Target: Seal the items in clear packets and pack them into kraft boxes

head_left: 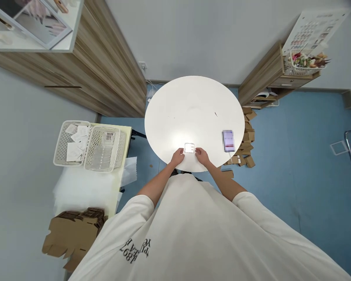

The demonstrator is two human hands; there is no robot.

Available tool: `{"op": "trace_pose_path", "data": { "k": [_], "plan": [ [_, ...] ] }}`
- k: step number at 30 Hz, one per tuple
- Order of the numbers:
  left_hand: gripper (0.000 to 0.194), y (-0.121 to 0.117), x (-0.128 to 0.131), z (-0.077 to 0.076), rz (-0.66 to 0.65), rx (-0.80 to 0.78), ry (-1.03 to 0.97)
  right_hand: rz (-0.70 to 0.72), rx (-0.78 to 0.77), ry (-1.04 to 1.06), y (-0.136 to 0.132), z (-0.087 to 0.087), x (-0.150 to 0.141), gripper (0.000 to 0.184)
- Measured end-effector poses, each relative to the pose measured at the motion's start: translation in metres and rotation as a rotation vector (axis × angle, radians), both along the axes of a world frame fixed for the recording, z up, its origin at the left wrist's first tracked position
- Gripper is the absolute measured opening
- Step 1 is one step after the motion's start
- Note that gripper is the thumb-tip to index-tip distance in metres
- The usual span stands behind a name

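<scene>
A small, clear square case [189, 148] with whitish contents lies flat on the white oval table [193, 97], close to the edge nearest me. My left hand [178, 156] rests just left of the case, its slightly bent fingers pointing at that side. On the opposite side, my right hand [202, 155] is placed much the same way, fingertips close to the case's right edge. Both hands look open, with nothing between the fingers. Whether any fingertip touches the case is too small to tell.
A phone [228, 141] with a cable lies at the table's right. On a side table at left stand a basket of white cards [71, 156] and a basket of clear cases [102, 156], with flattened cardboard boxes [73, 234] nearer me. More small cartons [247, 136] lie on the floor at right.
</scene>
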State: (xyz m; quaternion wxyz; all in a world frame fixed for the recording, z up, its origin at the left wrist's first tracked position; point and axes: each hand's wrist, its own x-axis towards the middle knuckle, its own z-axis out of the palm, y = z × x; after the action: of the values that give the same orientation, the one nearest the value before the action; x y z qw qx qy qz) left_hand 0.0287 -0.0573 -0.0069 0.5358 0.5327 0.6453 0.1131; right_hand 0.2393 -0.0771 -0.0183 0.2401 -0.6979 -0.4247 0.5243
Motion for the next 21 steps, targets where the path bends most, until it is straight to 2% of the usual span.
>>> {"op": "trace_pose_path", "data": {
  "k": [5, 12, 16, 21],
  "plan": [
    [0.056, 0.001, 0.007, 0.0, -0.003, 0.024, -0.014, 0.032, 0.051, -0.001, -0.002, 0.013, -0.005, 0.05],
    [0.048, 0.013, 0.013, 0.023, 0.057, 0.123, -0.067, 0.043, 0.143, -0.122, 0.014, 0.037, -0.004, 0.038],
    [0.041, 0.021, 0.018, 0.032, 0.085, 0.181, -0.041, 0.045, 0.159, -0.141, 0.023, 0.043, -0.004, 0.032],
    [0.033, 0.03, 0.024, 0.03, 0.128, 0.196, 0.012, 0.019, 0.123, -0.164, 0.034, 0.046, -0.009, 0.026]
  ]
}}
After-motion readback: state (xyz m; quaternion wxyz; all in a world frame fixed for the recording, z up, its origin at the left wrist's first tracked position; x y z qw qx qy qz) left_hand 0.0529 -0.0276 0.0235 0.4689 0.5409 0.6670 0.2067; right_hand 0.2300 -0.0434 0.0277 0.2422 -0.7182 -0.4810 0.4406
